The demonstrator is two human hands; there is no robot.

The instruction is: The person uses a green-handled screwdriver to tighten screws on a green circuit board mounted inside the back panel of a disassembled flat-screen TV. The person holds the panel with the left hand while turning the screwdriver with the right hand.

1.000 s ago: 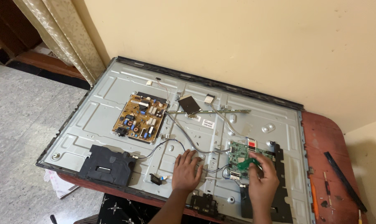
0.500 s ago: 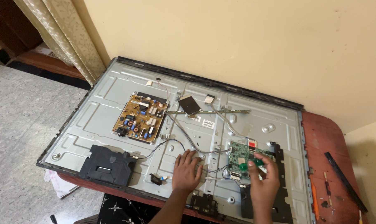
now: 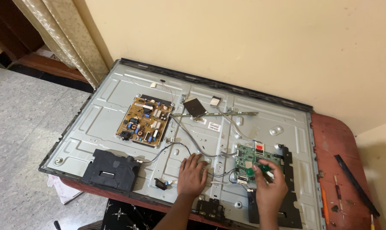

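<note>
Meanwhile, little has shifted: our left hand (image 3: 192, 175) stays flat, fingers apart, on the panel (image 3: 95, 123); our right hand's (image 3: 267, 184) grip stays pinched on the green board (image 3: 247, 158).

The green circuit board (image 3: 249, 159) is partly covered by the right hand (image 3: 269, 185); the forearm is cut off at the bottom edge.
</note>
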